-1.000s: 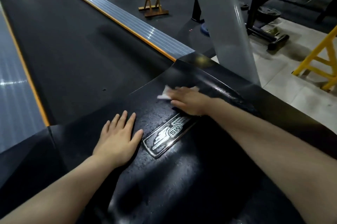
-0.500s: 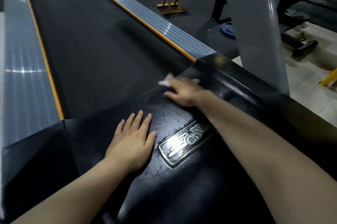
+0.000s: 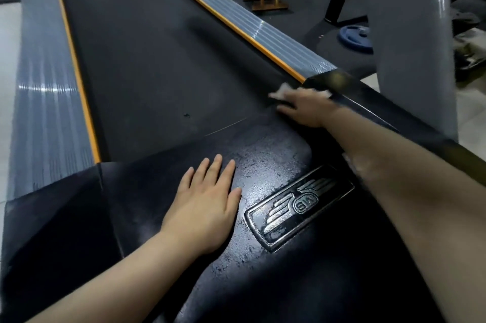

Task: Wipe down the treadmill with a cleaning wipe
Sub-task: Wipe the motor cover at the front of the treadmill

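Now two hands: right hand [image 3: 306, 108] presses one wipe [image 3: 282, 91] (blurred), left hand [image 3: 207, 204] flat on treadmill [image 3: 289, 159].

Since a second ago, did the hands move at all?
The right hand slid the wipe forward across the black motor cover, away from the winged badge and up to the cover's front edge by the belt. The left hand stayed flat on the cover, beside the badge.
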Demonstrator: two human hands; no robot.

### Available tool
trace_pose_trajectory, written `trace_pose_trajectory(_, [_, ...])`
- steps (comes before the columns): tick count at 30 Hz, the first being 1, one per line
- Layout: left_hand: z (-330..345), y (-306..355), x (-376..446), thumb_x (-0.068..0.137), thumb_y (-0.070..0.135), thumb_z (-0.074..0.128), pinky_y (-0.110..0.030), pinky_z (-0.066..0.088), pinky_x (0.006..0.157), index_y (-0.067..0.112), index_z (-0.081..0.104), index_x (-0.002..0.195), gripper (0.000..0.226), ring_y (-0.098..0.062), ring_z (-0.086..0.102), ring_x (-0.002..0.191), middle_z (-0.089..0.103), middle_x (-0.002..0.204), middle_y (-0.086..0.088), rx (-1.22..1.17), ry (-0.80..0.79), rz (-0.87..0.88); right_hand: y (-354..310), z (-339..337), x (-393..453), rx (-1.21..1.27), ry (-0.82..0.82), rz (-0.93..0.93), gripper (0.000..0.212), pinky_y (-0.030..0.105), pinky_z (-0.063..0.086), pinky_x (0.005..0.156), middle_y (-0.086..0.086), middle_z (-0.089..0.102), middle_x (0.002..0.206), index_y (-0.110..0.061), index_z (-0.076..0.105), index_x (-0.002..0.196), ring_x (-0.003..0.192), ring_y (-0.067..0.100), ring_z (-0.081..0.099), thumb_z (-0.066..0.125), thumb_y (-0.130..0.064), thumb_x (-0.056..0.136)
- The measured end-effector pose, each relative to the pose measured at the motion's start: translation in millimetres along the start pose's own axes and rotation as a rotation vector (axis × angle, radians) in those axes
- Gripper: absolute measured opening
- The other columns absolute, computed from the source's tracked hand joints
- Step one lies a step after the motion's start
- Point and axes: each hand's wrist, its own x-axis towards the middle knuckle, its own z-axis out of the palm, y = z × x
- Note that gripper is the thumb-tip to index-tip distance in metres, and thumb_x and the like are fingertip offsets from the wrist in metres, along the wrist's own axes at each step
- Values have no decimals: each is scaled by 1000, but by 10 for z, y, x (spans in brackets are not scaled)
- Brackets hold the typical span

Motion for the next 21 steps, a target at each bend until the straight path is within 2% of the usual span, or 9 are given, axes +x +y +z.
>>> trace_pose_trajectory(2, [14, 5, -7, 86, 57, -10, -37, -6, 123, 31, -7, 157, 76, -14, -12, 152, -11, 166, 4, 9, 7, 10, 353, -47, 72, -85, 91, 283, 76, 55, 39, 102, 17, 50, 135, -31, 33, 141, 124, 38, 47, 23, -74, 79])
trace_pose_trajectory(4, [22, -6, -11, 90, 57, -8, -37, -6, 123, 31, -7, 157, 71, -14, -13, 152, -11, 166, 4, 15, -10, 11, 374, -35, 131, -100, 75, 397, 73, 50, 34, 107, 15, 44, 143, -19, 31, 145, 130, 36, 40, 32, -64, 87])
trace_pose_trajectory(6, [10, -4, 4, 101, 52, 1, -37, -7, 123, 31, -6, 158, 61, -14, -13, 152, -11, 166, 3, 9, -14, 4, 206, -49, 120, -113, 76, 380, 67, 49, 33, 107, 16, 45, 143, -17, 31, 146, 130, 36, 41, 36, -56, 92])
trace_pose_trajectory(9, [-1, 3, 0, 103, 49, 10, -37, -7, 123, 30, -4, 158, 59, -15, -12, 152, -9, 166, 3, 10, -29, 2, -96, -67, -158, -4, -11, 158, 59, 48, 34, 102, 18, 51, 134, -25, 33, 144, 124, 39, 47, 38, -57, 95])
trace_pose_trajectory(12, [-10, 4, 10, 104, 48, 11, -39, -4, 124, 29, -1, 159, 60, -18, -8, 153, -6, 167, 1, 4, -39, 0, -222, -161, -804, 40, -20, 69, 63, 40, 32, 104, 13, 46, 142, -21, 34, 147, 128, 35, 43, 41, -56, 96])
trace_pose_trajectory(15, [-19, -5, 17, 104, 47, 13, -41, -1, 124, 27, 3, 159, 59, -19, -5, 153, -3, 167, -1, -13, -55, 8, 23, -212, -1579, -10, 5, 223, 66, 39, 21, 113, 8, 38, 152, -20, 35, 146, 138, 28, 34, 31, -62, 95])
trace_pose_trajectory(18, [-30, -6, 11, 104, 47, 14, -42, 0, 124, 26, 6, 159, 59, -21, -3, 153, -1, 167, -2, -20, -54, 5, -40, -239, -2382, 75, -13, 418, 64, 38, 4, 120, 1, 17, 163, -20, 23, 154, 150, 21, 12, 30, -53, 100])
trace_pose_trajectory(21, [-49, 11, 1, 104, 47, 17, -43, 2, 123, 25, 9, 159, 59, -23, 1, 153, 3, 167, -3, -6, -52, 1, -664, -280, -3222, 83, -16, 454, 63, 37, 12, 118, -1, 17, 163, -20, 21, 155, 148, 23, 18, 31, -50, 101])
